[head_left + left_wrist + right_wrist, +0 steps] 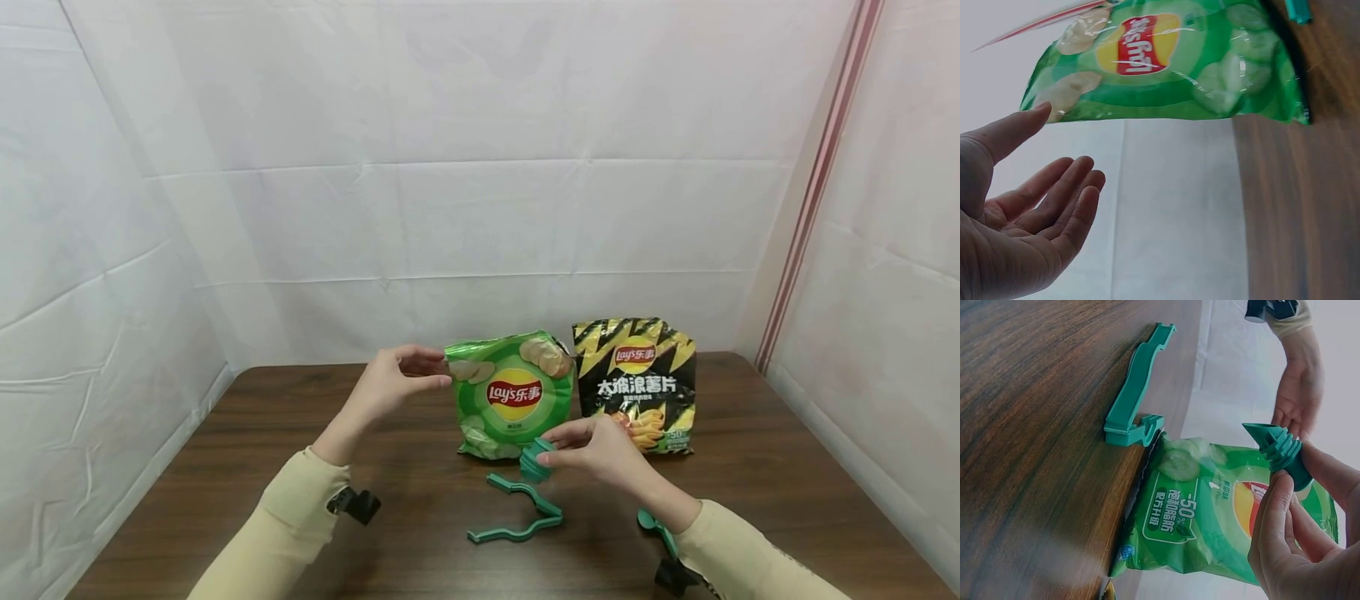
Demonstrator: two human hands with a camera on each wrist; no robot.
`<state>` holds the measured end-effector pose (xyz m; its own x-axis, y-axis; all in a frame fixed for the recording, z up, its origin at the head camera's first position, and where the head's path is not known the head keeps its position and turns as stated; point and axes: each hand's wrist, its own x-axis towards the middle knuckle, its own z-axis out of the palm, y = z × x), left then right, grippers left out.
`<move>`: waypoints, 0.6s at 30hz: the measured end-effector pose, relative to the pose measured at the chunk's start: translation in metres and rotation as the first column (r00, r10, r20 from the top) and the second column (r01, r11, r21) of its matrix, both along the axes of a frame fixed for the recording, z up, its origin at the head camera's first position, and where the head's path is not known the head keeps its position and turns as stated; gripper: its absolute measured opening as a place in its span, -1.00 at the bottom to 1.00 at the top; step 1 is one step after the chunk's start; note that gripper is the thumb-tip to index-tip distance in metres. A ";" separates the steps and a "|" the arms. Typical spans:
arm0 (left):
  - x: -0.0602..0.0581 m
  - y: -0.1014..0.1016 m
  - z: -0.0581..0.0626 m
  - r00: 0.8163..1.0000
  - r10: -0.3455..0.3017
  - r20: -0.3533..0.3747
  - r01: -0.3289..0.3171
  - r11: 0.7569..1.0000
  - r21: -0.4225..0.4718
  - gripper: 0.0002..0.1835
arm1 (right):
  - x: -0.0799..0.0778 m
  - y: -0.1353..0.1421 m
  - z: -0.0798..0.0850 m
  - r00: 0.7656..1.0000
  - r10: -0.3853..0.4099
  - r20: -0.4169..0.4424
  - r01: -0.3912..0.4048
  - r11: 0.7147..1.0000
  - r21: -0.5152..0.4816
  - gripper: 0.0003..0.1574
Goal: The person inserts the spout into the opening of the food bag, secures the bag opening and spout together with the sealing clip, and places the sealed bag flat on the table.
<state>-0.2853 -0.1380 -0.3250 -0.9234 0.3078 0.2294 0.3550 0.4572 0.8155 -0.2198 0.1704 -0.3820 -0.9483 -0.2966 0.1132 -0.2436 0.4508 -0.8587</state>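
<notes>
My right hand [588, 450] pinches a small green threaded spout [1284, 453] between thumb and fingers, in front of a green Lay's chip bag [480, 421]. In the right wrist view the spout has a slanted tip and a ribbed thread. At the bag's left edge is my left hand [393, 379], its fingers loosely bent and holding nothing; its thumb tip overlaps the bag's edge in the left wrist view. The chip bag stands upright on the table, front facing me. On the table before it lies a green hinged bag clip [551, 515], unfolded into a V.
To the right stands a black and yellow Lay's bag [637, 387], partly behind my right hand. A green piece with a round end [648, 521] lies by my right wrist, partly covered by it. White sheeting [480, 217] rises behind the brown wooden table [247, 467].
</notes>
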 end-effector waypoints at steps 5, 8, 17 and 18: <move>-0.002 0.004 0.010 1.000 0.001 -0.009 -0.001 1.000 0.010 -0.54 | 0.000 0.000 0.000 1.000 -0.018 0.005 0.018 1.000 0.011 -0.56; -0.003 0.006 0.014 1.000 0.007 -0.012 -0.007 1.000 0.005 -0.55 | -0.001 0.002 0.000 1.000 -0.022 0.008 0.022 1.000 0.006 -0.56; -0.004 0.014 0.020 1.000 0.001 -0.006 -0.001 0.999 0.040 -0.61 | -0.002 0.004 -0.001 1.000 -0.028 0.007 0.028 1.000 -0.002 -0.56; -0.004 0.015 0.020 1.000 0.003 -0.007 -0.003 0.999 0.042 -0.62 | -0.003 0.004 -0.001 1.000 -0.029 0.009 0.029 1.000 -0.003 -0.56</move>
